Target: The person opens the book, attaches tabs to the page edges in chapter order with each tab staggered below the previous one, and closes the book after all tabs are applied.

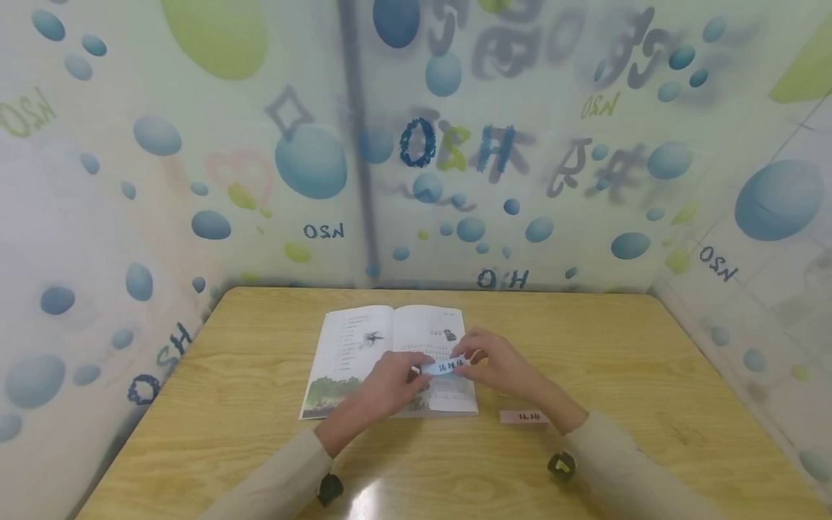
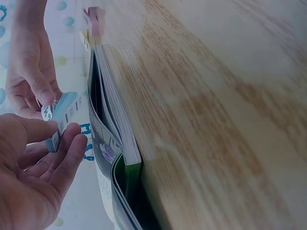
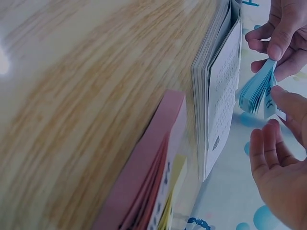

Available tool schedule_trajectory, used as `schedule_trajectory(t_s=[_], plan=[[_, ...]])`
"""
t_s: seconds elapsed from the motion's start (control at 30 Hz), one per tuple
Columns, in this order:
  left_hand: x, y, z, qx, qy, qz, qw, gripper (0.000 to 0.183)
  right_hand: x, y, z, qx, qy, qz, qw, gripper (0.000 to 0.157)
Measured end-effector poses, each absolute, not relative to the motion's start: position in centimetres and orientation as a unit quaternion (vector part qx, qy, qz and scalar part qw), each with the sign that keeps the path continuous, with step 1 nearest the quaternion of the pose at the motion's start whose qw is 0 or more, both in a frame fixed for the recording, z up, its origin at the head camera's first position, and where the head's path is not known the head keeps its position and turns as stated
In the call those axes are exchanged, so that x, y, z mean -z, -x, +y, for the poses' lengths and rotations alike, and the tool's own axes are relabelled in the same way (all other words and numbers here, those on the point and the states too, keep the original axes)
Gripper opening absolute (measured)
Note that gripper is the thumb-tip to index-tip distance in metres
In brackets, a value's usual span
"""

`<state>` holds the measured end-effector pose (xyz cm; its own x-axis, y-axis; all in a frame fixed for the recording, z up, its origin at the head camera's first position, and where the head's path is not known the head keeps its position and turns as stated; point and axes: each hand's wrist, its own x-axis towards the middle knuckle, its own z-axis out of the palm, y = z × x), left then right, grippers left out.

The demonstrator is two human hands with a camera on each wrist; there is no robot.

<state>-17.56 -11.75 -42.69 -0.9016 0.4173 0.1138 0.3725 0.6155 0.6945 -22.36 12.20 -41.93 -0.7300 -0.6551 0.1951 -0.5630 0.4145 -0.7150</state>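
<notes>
My left hand (image 1: 393, 379) pinches one end of a pad of blue sticky notes (image 1: 444, 367) above the open book (image 1: 357, 332). In the right wrist view the pad's sheets (image 3: 255, 93) fan apart at the free end. With thumb and finger, my right hand (image 1: 497, 361) pinches the top note, which bears handwriting, at the other end. In the left wrist view the left hand (image 2: 36, 167) is close to the camera, with the right hand (image 2: 31, 72) beyond the pad. The book lies under both hands, and my left forearm covers part of its lower edge.
A pink sticky note pad (image 1: 523, 417) with handwriting lies right of the book, beside my right wrist. Next to it a yellow pad (image 3: 178, 179) shows in the right wrist view. The wooden table (image 1: 260, 347) meets a patterned wall (image 1: 572, 217) behind.
</notes>
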Motion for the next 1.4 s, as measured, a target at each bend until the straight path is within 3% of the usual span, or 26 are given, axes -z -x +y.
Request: schedule_trajectory(t_s=[0.3,1.07,1.4], plan=[[42.67,17.51,-11.65,-0.373,-0.222,0.901,0.023,0.024,42.11,22.71,12.09,0.377,0.366,0.849,0.054,0.014],[42.73,17.38,-11.53,-0.359,-0.228,0.905,0.015,0.022,42.26,22.92,12.30,0.408,0.324,0.838,0.160,0.006],[42.64,17.34,-11.51,-0.348,-0.227,0.909,0.015,0.025,42.22,22.31,12.02,0.448,0.257,0.834,0.194,0.013]])
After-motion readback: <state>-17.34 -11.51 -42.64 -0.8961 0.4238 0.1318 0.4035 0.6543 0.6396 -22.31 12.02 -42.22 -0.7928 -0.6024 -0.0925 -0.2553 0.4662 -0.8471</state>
